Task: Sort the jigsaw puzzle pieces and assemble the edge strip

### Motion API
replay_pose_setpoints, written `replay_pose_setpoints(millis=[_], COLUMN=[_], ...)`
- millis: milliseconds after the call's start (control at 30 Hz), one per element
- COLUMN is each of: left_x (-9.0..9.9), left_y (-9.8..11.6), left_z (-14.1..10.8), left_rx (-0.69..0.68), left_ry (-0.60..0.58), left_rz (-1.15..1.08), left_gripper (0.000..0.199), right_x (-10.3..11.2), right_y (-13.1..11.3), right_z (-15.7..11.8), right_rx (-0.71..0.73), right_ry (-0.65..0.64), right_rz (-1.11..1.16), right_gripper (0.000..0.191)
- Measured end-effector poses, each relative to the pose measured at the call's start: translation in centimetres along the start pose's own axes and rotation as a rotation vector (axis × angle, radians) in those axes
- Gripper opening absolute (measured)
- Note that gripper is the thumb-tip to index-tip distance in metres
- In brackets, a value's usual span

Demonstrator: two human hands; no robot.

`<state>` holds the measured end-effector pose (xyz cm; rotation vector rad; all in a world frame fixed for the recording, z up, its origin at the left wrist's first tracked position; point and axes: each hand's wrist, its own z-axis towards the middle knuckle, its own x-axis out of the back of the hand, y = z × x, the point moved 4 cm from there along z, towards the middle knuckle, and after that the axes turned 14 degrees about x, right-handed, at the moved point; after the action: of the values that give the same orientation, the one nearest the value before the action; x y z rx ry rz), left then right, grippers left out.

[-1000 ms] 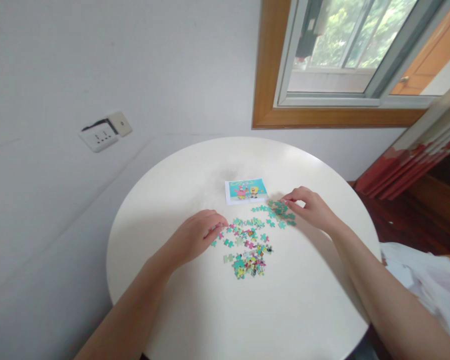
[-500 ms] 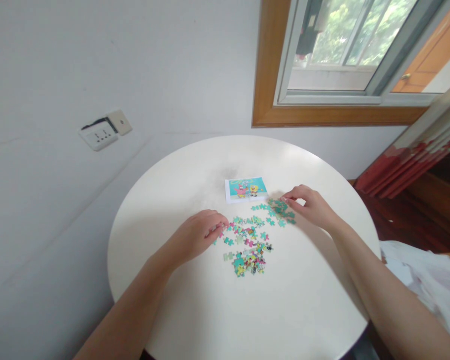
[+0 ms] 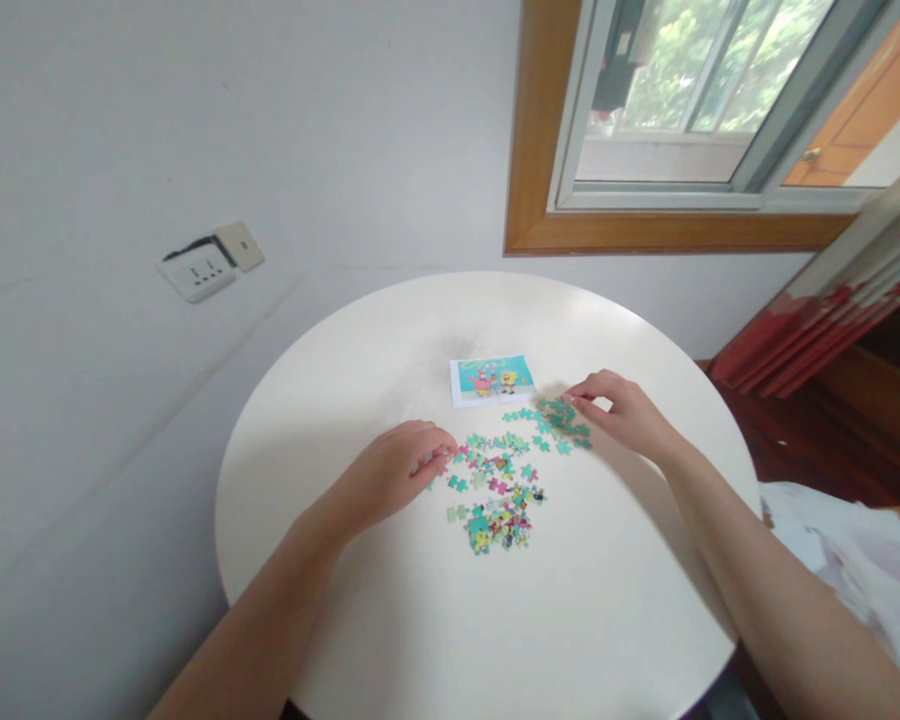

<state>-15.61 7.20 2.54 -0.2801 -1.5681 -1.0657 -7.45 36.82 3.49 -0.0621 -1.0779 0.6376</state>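
Note:
Loose jigsaw puzzle pieces lie in the middle of a round white table [image 3: 570, 610]. At the left edge of the mixed pink and green pieces [image 3: 499, 463] rests my left hand [image 3: 405, 462], fingers curled; what they hold, if anything, is hidden. My right hand [image 3: 615, 403] has thumb and fingertips pinched together at the teal pieces [image 3: 559, 420]; whether a piece is between them is too small to make out. A denser heap of colourful pieces [image 3: 499, 525] sits nearer to me. Behind the pieces lies a picture card [image 3: 493, 381] with two cartoon figures on teal.
A white wall with a socket [image 3: 199, 272] stands behind and left of the table. A wood-framed window [image 3: 682, 232] is at the back right, beside a red and cream curtain [image 3: 832, 310]. White plastic or cloth [image 3: 847, 560] lies right of the table.

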Motion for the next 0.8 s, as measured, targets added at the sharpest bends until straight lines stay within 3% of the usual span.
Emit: replay_pose_setpoints(millis=[100, 200, 300, 800], left_x=[0.1, 0.0, -0.1, -1.5], left_y=[0.6, 1.7, 2.1, 2.3], left_z=[-0.3, -0.9, -1.4, -1.5], left_rx=[-0.069, -0.183, -0.196, -0.168], left_ry=[-0.044, -0.202, -0.301, -0.258], left_rz=[-0.077, -0.131, -0.118, 0.002], left_gripper=[0.015, 0.022, 0.024, 0.016], right_x=[0.1, 0.1, 0.1, 0.1], right_y=[0.0, 0.0, 0.1, 0.1], right_z=[0.0, 0.0, 0.0, 0.0], right_rx=[-0.007, -0.007, -0.010, -0.032], right_ry=[0.004, 0.006, -0.001, -0.007], right_rz=[0.007, 0.007, 0.002, 0.026], right_gripper=[0.022, 0.023, 0.023, 0.022])
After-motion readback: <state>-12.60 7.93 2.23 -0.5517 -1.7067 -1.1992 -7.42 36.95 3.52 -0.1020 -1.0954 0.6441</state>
